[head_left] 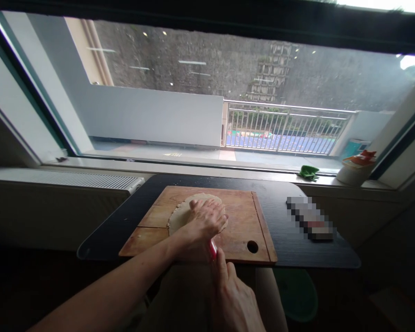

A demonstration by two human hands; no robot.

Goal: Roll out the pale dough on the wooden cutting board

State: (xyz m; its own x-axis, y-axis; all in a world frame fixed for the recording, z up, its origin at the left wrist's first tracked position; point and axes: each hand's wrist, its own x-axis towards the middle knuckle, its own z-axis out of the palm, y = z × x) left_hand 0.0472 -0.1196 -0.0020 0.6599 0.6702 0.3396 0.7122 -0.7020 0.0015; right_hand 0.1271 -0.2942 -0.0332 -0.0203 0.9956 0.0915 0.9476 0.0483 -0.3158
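A round, flat sheet of pale dough [183,214] with a rough edge lies on a wooden cutting board [244,216]. My left hand [209,216] rests on the right part of the dough with its fingers stretched out, covering much of that side. Below it, at the board's front edge, my right hand [235,290] grips a red-handled tool [212,249], index finger along the handle. The tool points up toward the dough. Its working end is hidden under my left hand, so I cannot tell its kind.
The board sits on a dark table [276,198] by a window. A blurred-out flat object [309,219] lies at the table's right. On the sill are a green item [308,173] and a white pot [354,173]. A radiator [90,180] stands left; a green stool [297,295] is below.
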